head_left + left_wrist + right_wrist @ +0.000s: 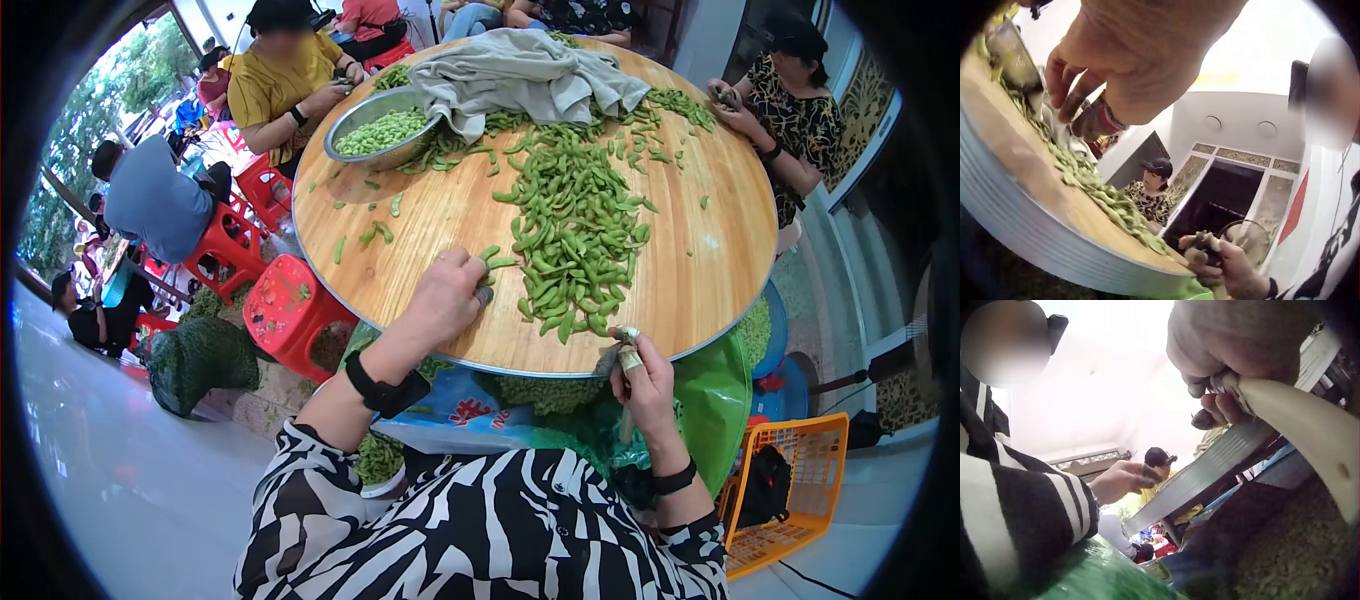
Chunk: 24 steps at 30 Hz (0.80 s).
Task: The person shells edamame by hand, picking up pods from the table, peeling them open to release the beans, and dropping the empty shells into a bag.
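Over the near part of the table, my left hand [447, 297] is palm down with loosely bent fingers; its fingertips are right beside a few green soybean pods [500, 262]. In the left wrist view no pod shows between those fingers. My right hand [648, 392] is at the table's front edge, gripping a smooth pale handle [1300, 428] that curves out below the fist. The handle's working end is hidden by the fingers. Pale wrapping [630, 358] shows around a finger there. A long heap of soybean pods [575, 230] runs across the table between both hands.
The round wooden table [420, 215] has a metal rim. A steel bowl of shelled beans [385, 130] and a grey cloth [520, 75] stand on its far side. Other people sit around it. A red stool [290, 305] is at left, an orange crate [790, 490] at right.
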Each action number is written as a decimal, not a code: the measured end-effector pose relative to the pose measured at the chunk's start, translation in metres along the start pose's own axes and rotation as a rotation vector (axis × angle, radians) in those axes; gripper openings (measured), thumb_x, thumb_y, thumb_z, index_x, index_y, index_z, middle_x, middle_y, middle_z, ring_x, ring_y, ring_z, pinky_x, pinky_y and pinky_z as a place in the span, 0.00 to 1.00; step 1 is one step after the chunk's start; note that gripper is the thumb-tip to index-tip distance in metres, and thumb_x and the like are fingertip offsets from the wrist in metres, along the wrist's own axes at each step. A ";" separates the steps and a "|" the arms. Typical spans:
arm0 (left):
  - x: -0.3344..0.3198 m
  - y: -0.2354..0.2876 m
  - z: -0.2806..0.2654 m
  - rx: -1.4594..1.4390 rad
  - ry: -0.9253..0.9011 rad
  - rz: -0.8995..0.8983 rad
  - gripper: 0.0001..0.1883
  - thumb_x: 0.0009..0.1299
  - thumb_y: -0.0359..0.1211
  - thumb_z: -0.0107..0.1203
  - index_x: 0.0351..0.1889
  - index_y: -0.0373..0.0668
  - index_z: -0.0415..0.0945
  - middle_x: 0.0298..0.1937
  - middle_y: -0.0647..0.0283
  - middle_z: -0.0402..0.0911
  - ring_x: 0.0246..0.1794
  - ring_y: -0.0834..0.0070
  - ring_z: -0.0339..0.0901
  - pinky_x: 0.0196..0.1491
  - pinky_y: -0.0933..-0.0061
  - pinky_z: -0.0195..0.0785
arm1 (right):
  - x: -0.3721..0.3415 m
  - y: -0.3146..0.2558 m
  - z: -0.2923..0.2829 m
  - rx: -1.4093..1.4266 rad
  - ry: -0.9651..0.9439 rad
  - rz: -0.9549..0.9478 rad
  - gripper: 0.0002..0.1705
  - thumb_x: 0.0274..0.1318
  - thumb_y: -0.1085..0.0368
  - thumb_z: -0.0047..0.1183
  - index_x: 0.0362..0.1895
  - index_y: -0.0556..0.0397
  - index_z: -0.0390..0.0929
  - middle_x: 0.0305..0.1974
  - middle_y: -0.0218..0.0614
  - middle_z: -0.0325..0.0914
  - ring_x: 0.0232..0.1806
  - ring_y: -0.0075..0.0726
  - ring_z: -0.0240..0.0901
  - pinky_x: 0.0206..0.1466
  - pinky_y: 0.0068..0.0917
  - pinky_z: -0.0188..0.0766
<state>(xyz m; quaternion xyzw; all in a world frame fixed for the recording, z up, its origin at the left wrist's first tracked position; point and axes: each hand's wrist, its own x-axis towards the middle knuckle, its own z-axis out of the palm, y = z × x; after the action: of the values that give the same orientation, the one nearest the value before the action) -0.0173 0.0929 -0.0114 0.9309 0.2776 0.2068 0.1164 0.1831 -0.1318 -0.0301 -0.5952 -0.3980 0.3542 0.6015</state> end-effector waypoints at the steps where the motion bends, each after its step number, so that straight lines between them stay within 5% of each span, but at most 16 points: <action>1: 0.000 0.000 0.003 -0.003 0.003 -0.001 0.10 0.57 0.26 0.59 0.37 0.38 0.76 0.38 0.52 0.74 0.42 0.53 0.72 0.43 0.60 0.67 | 0.000 -0.002 -0.001 -0.004 -0.001 -0.001 0.19 0.65 0.64 0.37 0.55 0.58 0.71 0.16 0.23 0.65 0.13 0.14 0.55 0.17 0.14 0.51; 4: -0.003 0.003 0.010 0.038 -0.015 0.008 0.08 0.59 0.27 0.58 0.36 0.37 0.75 0.36 0.50 0.74 0.41 0.52 0.72 0.43 0.60 0.67 | -0.004 -0.008 0.000 0.016 0.006 0.055 0.20 0.66 0.63 0.36 0.58 0.57 0.70 0.17 0.24 0.66 0.14 0.14 0.57 0.17 0.14 0.52; 7: -0.002 0.024 -0.002 -0.276 -0.058 0.018 0.08 0.61 0.27 0.58 0.38 0.37 0.76 0.33 0.56 0.77 0.34 0.63 0.75 0.37 0.68 0.69 | -0.007 -0.011 0.010 0.086 -0.028 0.077 0.22 0.67 0.62 0.37 0.61 0.55 0.68 0.18 0.25 0.67 0.15 0.15 0.58 0.18 0.13 0.52; 9: -0.002 0.056 -0.017 -0.953 -0.278 -0.395 0.07 0.65 0.28 0.58 0.41 0.38 0.78 0.33 0.64 0.80 0.29 0.78 0.75 0.32 0.77 0.68 | -0.006 -0.016 0.018 0.127 -0.157 0.076 0.23 0.67 0.60 0.38 0.64 0.53 0.66 0.19 0.26 0.68 0.15 0.15 0.58 0.18 0.13 0.53; 10: -0.004 0.058 -0.011 -1.076 -0.319 -0.355 0.10 0.67 0.28 0.57 0.46 0.38 0.77 0.35 0.69 0.80 0.29 0.86 0.73 0.30 0.83 0.66 | -0.005 -0.020 0.021 0.150 -0.189 0.087 0.24 0.68 0.59 0.38 0.65 0.53 0.65 0.20 0.26 0.68 0.15 0.16 0.59 0.18 0.13 0.53; 14: -0.009 0.080 0.011 -1.357 -0.224 -0.242 0.18 0.64 0.24 0.59 0.52 0.39 0.72 0.39 0.65 0.82 0.37 0.83 0.76 0.33 0.83 0.67 | -0.003 -0.027 0.024 0.234 -0.218 0.117 0.25 0.69 0.58 0.37 0.66 0.53 0.63 0.20 0.28 0.68 0.15 0.17 0.59 0.18 0.14 0.53; 24: -0.008 0.094 0.019 -1.428 -0.186 -0.295 0.22 0.63 0.22 0.59 0.53 0.39 0.65 0.45 0.59 0.81 0.46 0.78 0.77 0.51 0.76 0.70 | -0.008 -0.025 0.025 0.383 -0.217 0.151 0.25 0.71 0.60 0.36 0.68 0.54 0.60 0.18 0.29 0.67 0.15 0.17 0.57 0.18 0.14 0.54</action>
<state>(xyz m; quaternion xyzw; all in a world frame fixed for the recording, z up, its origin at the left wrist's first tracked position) 0.0292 0.0092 0.0007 0.5951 0.1865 0.2396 0.7441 0.1554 -0.1294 -0.0068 -0.4566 -0.3402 0.5291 0.6292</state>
